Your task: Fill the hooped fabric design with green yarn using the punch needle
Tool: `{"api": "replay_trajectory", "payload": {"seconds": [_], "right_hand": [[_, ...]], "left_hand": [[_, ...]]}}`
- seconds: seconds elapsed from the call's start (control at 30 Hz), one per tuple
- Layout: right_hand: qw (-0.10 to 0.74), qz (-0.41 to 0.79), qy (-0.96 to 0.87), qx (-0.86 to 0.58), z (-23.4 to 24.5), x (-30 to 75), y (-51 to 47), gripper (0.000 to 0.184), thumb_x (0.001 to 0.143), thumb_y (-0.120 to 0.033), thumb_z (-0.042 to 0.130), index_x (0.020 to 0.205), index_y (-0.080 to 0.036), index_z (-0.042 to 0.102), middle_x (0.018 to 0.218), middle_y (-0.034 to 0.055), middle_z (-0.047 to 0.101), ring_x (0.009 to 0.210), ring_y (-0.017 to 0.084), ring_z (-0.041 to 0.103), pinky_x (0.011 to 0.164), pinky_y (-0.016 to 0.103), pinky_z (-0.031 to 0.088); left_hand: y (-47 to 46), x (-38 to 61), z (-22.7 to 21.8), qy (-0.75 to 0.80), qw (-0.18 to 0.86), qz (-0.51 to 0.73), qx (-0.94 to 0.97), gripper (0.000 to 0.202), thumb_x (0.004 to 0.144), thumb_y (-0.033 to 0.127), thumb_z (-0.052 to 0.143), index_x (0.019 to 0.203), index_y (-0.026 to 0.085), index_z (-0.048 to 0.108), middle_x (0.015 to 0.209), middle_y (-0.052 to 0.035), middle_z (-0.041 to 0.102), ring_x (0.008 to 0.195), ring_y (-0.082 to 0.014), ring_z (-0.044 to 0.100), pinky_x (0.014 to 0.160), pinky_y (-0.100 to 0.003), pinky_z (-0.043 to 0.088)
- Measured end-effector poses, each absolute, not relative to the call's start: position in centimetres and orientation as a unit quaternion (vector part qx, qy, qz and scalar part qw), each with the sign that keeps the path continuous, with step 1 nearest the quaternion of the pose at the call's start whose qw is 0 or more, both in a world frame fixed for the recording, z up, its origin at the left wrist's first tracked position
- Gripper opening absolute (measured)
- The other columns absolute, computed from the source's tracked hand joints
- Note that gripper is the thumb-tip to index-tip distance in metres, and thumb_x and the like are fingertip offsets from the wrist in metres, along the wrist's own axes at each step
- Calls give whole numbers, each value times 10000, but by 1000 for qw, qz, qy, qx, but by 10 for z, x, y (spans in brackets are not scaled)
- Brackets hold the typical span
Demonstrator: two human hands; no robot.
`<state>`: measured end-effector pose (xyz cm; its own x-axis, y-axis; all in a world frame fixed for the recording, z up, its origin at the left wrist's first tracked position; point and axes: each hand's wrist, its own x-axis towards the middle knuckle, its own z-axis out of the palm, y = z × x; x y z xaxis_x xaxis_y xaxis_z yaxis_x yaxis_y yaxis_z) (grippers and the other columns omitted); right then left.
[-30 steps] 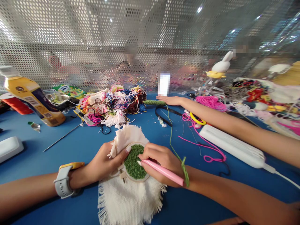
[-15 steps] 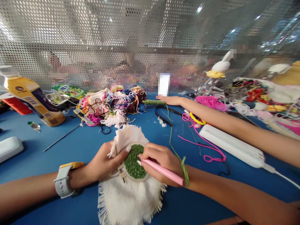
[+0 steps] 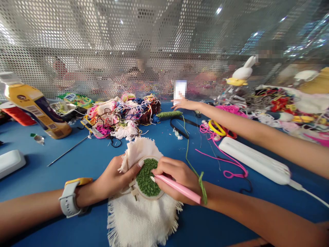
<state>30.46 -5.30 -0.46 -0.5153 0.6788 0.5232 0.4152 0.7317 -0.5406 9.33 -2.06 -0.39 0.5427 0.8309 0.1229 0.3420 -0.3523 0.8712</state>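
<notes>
My left hand (image 3: pixel 120 176) grips the left edge of a small embroidery hoop (image 3: pixel 153 198), its thumb on the rim and its other fingers hidden beneath. White fringed cloth (image 3: pixel 144 219) is stretched in the hoop and hangs out above and below it. Dense green yarn loops (image 3: pixel 147 180) fill most of the hoop. Closed round a pink punch needle (image 3: pixel 180 188), my right hand (image 3: pixel 177 173) rests over the hoop's right side, the tool's tip hidden at the loops. Green yarn (image 3: pixel 203 188) trails from the pen's back end towards a green skein (image 3: pixel 169 114).
Behind the hoop lies a tangled yarn heap (image 3: pixel 123 116). A yellow bottle (image 3: pixel 36 109) stands at left, near a thin metal rod (image 3: pixel 68 151). At right are a white power strip (image 3: pixel 254 159) and pink yarn (image 3: pixel 231 163). Another person's hand (image 3: pixel 187 104) reaches to a phone (image 3: pixel 179 90).
The other person's hand has lifted off the green skein and now touches the phone, its forearm raised a little. My two hands, the hoop and the punch needle look almost unmoved.
</notes>
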Motion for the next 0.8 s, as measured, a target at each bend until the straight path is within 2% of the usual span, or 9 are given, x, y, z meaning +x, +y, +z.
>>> {"api": "replay_trajectory", "payload": {"seconds": [0.6, 0.8], "right_hand": [[374, 175, -853, -318, -4, 305, -53, 77, 793, -93, 533, 804, -165, 558, 706, 7, 521, 628, 108, 493, 585, 218, 419], [375, 175, -854, -317, -4, 305, -53, 76, 794, -92, 533, 803, -163, 557, 709, 7, 524, 630, 106, 493, 587, 216, 416]], "left_hand": [[-21, 93, -6, 386, 426, 289, 766, 283, 886, 347, 490, 725, 123, 555, 628, 20, 507, 569, -79, 421, 469, -149, 405], [-21, 93, -6, 386, 433, 294, 760, 276, 883, 344, 495, 736, 122, 565, 628, 15, 530, 563, -82, 444, 456, -151, 411]]}}
